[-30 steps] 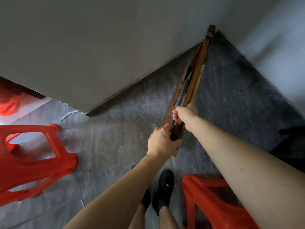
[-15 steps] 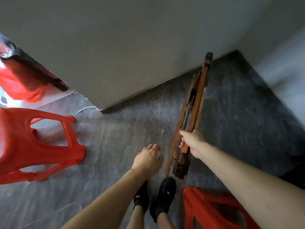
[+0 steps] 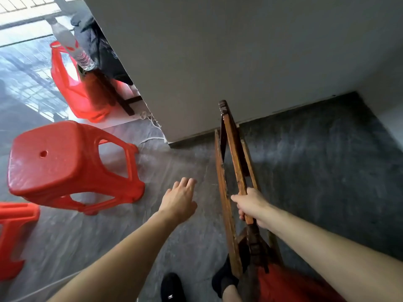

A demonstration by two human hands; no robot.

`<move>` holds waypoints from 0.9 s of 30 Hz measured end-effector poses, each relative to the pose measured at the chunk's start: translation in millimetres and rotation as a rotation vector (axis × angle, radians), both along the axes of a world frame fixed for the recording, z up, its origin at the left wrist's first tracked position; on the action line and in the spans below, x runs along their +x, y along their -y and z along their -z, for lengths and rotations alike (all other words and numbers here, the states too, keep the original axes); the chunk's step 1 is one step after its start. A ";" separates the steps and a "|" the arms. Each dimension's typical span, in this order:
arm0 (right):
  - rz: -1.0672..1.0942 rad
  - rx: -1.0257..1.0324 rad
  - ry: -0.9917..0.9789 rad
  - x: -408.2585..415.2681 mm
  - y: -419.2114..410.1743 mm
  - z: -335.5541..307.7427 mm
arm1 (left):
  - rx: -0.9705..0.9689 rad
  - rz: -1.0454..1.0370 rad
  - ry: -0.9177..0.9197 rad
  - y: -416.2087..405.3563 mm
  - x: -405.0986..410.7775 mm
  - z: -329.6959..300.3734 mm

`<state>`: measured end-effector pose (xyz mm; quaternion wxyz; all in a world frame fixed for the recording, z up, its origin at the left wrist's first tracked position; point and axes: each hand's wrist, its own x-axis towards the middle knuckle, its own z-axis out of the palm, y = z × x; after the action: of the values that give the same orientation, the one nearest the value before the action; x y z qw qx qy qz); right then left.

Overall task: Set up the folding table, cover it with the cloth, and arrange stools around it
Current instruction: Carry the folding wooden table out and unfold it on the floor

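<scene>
The folded wooden table frame (image 3: 234, 158) stands on edge on the dark floor, its far end by the grey wall's base. My right hand (image 3: 253, 207) grips one of its brown bars near the lower end. My left hand (image 3: 180, 198) hovers to the left of the frame, fingers apart, holding nothing. A red plastic stool (image 3: 65, 164) stands at the left. A second red stool (image 3: 13, 236) shows at the left edge. A third red stool (image 3: 290, 286) sits behind the frame's near end, partly hidden by my right arm.
A grey wall (image 3: 218, 51) juts out ahead, its corner near the frame. Beyond it lie a red plastic bag (image 3: 72, 92), a clear water bottle (image 3: 72, 49) and dark clothing (image 3: 102, 49). A white cord (image 3: 152, 129) lies at the corner. My feet (image 3: 172, 288) are below.
My left hand let go of the frame and moved left, open. The frame's bars have spread apart slightly, and the view has swung left, showing the stool top and the bag.
</scene>
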<state>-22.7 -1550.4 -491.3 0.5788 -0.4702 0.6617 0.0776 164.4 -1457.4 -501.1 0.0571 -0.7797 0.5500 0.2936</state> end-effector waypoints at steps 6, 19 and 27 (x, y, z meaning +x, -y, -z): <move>-0.302 0.026 -0.019 19.2 -39.7 -25.8 | -0.094 0.060 0.094 -24.6 57.4 -14.2; -1.144 -0.011 -0.046 66.1 -148.7 -37.3 | 0.044 0.196 0.426 -190.4 172.2 0.4; -1.518 -0.080 -0.116 88.6 -197.4 -31.7 | 0.310 0.096 0.232 -315.4 166.5 -9.2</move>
<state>65.8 -1353.0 -459.6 0.3131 -0.8121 0.1884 0.4549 330.9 -1142.0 -491.9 0.2532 -0.7631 0.5245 0.2800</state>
